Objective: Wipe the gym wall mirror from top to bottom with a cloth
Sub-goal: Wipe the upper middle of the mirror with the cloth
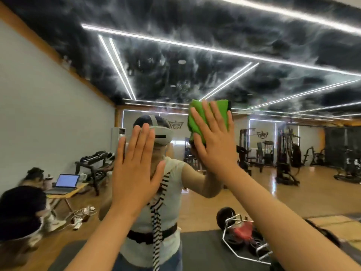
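Observation:
The wall mirror (273, 55) fills nearly the whole view and reflects the gym and my own body. My right hand (213, 141) is raised with straight, spread fingers and presses a folded green cloth (222, 111) flat against the glass at about head height. My left hand (134, 169) lies flat on the mirror to the left of it, fingers straight and together, holding nothing. Both forearms reach up from the bottom of the frame.
Reflected in the glass are weight machines (287, 153) at the right, a hex bar with a wheel (240, 231) on a dark mat, a dumbbell rack (95, 165), a low table with a laptop (66, 181), and seated persons at the lower left.

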`<state>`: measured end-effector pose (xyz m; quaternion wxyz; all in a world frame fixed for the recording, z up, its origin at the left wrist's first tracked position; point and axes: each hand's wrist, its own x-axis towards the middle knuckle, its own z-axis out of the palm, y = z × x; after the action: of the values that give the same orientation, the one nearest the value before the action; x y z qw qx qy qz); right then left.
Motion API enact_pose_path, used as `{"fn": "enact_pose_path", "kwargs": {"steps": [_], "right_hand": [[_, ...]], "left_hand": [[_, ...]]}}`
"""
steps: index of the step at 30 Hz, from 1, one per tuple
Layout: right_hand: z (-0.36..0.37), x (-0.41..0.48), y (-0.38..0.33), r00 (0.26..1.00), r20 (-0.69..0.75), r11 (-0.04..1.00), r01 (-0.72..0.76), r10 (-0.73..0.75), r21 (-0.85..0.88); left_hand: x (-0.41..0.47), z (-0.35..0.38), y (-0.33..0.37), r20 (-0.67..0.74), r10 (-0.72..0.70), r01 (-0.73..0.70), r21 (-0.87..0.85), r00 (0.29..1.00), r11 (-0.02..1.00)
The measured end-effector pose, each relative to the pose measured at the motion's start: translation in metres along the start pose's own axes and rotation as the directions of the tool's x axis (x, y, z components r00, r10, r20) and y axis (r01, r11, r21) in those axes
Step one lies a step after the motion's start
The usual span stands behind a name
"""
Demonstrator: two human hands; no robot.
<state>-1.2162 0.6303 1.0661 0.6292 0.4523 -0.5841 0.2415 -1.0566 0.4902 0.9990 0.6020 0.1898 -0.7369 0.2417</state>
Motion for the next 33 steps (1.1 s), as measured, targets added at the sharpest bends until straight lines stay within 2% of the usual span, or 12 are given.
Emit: {"fn": "enact_pose_path", "kwargs": {"steps": [2,4,6,10,12,15,19,21,23,25,27,33], "right_hand": [[-0.01,-0.007,0.034,0.982,0.073,0.984,0.178,-0.176,-0.02],[-0.017,-0.011,0.063,0.985,0.105,0.99,0.141,-0.139,-0.019],[-0.022,-0.012,0.079,0.99,0.064,0.991,-0.13,0.129,0.022],[-0.016,0.009,0.042,0.795,-0.038,0.796,-0.604,0.605,0.032],[-0.006,0.014,-0.001,0.836,-0.042,0.837,-0.547,0.547,0.008],[0.004,0.008,-0.038,0.979,-0.022,0.979,-0.203,0.203,-0.002],[-0.008,0.005,0.014,0.98,0.072,0.982,0.186,-0.184,-0.029],[-0.014,0.006,0.047,0.993,0.07,0.995,0.094,-0.091,-0.032],[-0.017,0.01,0.062,0.979,-0.002,0.979,-0.206,0.206,0.012],[-0.015,0.022,0.053,0.871,-0.06,0.873,-0.485,0.488,0.049],[-0.008,0.036,0.025,0.802,-0.061,0.803,-0.596,0.594,-0.001],[-0.002,0.038,-0.013,0.98,0.036,0.98,-0.195,0.196,-0.032]], "left_hand": [[0.0,0.0,0.001,-0.003,-0.001,0.001,0.015,1.0,1.0],[0.0,0.001,0.002,-0.011,-0.003,0.003,0.018,1.0,1.0],[0.0,0.001,0.003,-0.018,-0.004,0.005,0.019,1.0,1.0],[0.0,0.001,0.004,-0.019,-0.014,0.014,0.012,1.0,1.0],[0.0,0.0,0.003,-0.014,-0.013,0.013,0.001,1.0,1.0],[-0.001,-0.001,0.002,-0.009,-0.005,0.005,-0.003,1.0,1.0],[-0.002,0.001,0.003,-0.016,-0.01,0.01,-0.015,1.0,1.0],[-0.001,0.001,0.003,-0.026,-0.008,0.007,-0.015,1.0,1.0],[-0.002,0.002,0.003,-0.038,-0.003,0.002,-0.016,0.999,1.0],[-0.002,0.002,0.003,-0.048,-0.005,0.003,-0.027,0.999,1.0],[-0.002,0.002,0.002,-0.051,-0.01,0.007,-0.049,0.999,0.999],[-0.001,0.002,0.002,-0.046,-0.015,0.012,-0.066,0.999,0.998]]}}
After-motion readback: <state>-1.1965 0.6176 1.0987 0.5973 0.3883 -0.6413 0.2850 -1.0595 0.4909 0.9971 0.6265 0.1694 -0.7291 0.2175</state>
